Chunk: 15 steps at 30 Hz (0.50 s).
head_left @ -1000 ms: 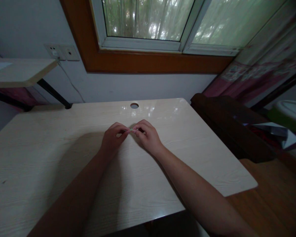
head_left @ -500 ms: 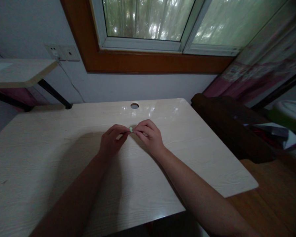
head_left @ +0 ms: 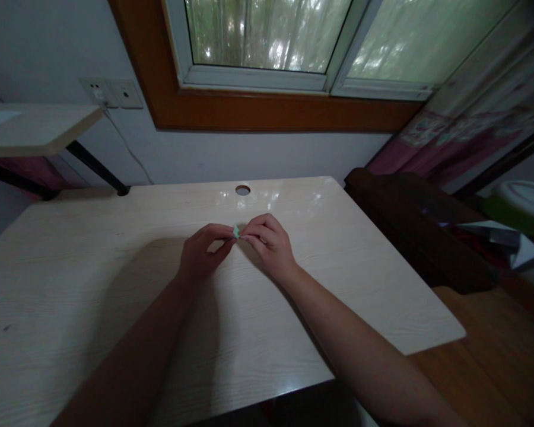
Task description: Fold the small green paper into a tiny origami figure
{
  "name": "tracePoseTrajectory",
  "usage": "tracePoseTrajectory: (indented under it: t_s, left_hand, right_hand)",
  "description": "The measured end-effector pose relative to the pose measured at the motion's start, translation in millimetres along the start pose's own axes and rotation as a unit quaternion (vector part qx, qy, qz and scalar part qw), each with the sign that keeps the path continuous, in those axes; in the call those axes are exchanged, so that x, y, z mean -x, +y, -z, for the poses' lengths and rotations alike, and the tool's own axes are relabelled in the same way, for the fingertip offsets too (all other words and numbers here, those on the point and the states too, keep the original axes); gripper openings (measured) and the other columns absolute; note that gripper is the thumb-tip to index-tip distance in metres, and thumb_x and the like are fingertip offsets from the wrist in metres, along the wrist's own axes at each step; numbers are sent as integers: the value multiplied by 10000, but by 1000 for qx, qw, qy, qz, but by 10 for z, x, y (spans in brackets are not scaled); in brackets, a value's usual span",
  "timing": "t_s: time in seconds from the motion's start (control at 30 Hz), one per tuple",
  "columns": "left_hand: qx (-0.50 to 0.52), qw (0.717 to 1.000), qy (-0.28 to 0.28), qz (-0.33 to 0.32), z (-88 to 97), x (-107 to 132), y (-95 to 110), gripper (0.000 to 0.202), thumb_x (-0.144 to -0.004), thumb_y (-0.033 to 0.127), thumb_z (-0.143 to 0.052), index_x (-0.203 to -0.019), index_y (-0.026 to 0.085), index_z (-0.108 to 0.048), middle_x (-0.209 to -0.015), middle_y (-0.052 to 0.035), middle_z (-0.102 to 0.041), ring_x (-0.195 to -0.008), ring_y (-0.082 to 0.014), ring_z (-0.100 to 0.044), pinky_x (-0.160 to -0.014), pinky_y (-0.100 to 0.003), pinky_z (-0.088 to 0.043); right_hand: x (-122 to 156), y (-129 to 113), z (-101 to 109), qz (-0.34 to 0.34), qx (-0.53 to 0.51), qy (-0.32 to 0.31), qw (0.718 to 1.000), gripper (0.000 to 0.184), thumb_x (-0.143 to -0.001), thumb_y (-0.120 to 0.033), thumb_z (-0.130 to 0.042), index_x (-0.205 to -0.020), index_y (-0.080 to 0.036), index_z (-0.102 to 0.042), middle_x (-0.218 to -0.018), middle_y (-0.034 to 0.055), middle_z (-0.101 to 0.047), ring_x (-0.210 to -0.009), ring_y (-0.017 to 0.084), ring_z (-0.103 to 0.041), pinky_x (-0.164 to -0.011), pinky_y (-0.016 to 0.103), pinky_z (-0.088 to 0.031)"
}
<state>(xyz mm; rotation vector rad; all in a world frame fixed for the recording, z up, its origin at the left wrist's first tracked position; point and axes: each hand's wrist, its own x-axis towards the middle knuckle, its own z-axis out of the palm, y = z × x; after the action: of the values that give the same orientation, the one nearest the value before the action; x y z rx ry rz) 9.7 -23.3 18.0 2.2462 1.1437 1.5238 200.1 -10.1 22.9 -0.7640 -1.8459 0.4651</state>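
Observation:
A tiny pale green piece point(head_left: 236, 232) shows between my fingertips; its kind is too small to make out, and the fingers cover part of it. My left hand point(head_left: 204, 249) pinches it from the left with thumb and forefinger. From the right, my right hand point(head_left: 270, 246) grips it in the same kind of pinch. Both hands are over the middle of the pale wood-grain desk point(head_left: 374, 279), fingertips meeting, with their shadows falling on the surface.
A round cable hole point(head_left: 242, 190) lies near the desk's back edge. At the left a raised shelf point(head_left: 35, 127) stands on black legs point(head_left: 98, 168). A cord point(head_left: 129, 148) hangs from a wall socket point(head_left: 111, 93). Dark brown furniture point(head_left: 409, 225) stands right of the desk.
The hands stay almost in place. Slightly more of the green piece shows between the fingertips now.

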Motion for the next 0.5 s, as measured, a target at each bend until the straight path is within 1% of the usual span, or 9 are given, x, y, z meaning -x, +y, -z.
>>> tracePoseTrajectory:
  t_s: [0.07, 0.13, 0.23, 0.37, 0.5]
  left_hand:
    - [24, 1000, 11, 2, -17, 5, -14, 59, -872, 254, -659, -908, 208, -663, -915, -43, -712, -881, -167, -675, -841, -312, -554]
    - [53, 998, 14, 20, -35, 11, -27, 64, -859, 257, -677, -899, 210, -659, -923, -43, -705, -893, -171, -673, -854, -324, -554]
    - [97, 993, 13, 68, -59, 20, -36, 97, -853, 298, -688, -881, 209, -661, -922, -51, -695, -887, -178, -671, -845, -331, -562]
    - [165, 979, 15, 119, -82, 23, -37, 131, -848, 326, -695, -874, 201, -669, -911, -54, -682, -864, -173, -664, -807, -312, -567]
    - [192, 973, 31, 127, -100, 17, -54, 127, -831, 314, -718, -853, 196, -675, -883, -44, -681, -827, -161, -658, -771, -287, -551]
  right_hand:
    - [-7, -7, -12, -11, -8, -5, 1000, 105, -921, -204, -601, -944, -254, -690, -923, 42, -591, -900, 181, -577, -801, 341, -487]
    - [-12, -8, -29, -26, -17, -7, 999, 88, -920, -212, -603, -938, -246, -682, -918, 43, -590, -898, 180, -576, -785, 333, -484]
    - [-15, 1, -57, -49, -32, -5, 998, 63, -916, -225, -612, -911, -231, -674, -916, 44, -584, -895, 175, -572, -759, 312, -480]
    - [-10, 27, -96, -74, -59, 0, 996, 55, -908, -257, -629, -899, -216, -663, -924, 45, -584, -893, 169, -568, -755, 298, -475]
    - [1, 62, -138, -90, -92, 6, 992, 80, -899, -288, -638, -884, -211, -656, -912, 38, -580, -852, 158, -564, -731, 287, -468]
